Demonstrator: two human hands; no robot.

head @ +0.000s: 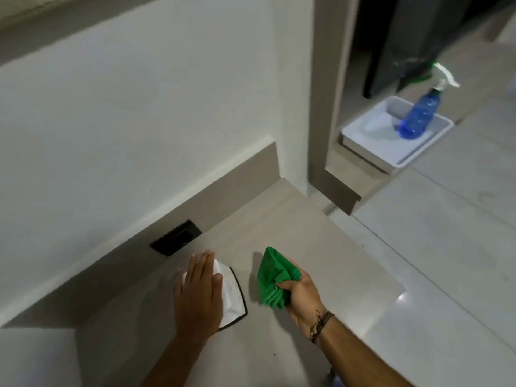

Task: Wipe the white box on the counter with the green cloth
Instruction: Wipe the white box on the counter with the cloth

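The left hand (198,291) lies flat, fingers straight and together, palm down on the white box (233,298), which sits on the beige counter (293,241) near the low backsplash; the hand covers most of the box, so only its right part and dark edge show. Just to the right, the right hand (300,296) is clenched around the green cloth (275,277), bunched up and held a little apart from the box (whether the cloth touches the counter cannot be told). A cord bracelet (321,325) circles the right wrist. A dark wall socket (176,238) is set in the backsplash just beyond the box. Farther off, on the floor by the doorway, a blue spray bottle (420,115) stands in a white tray (391,152).
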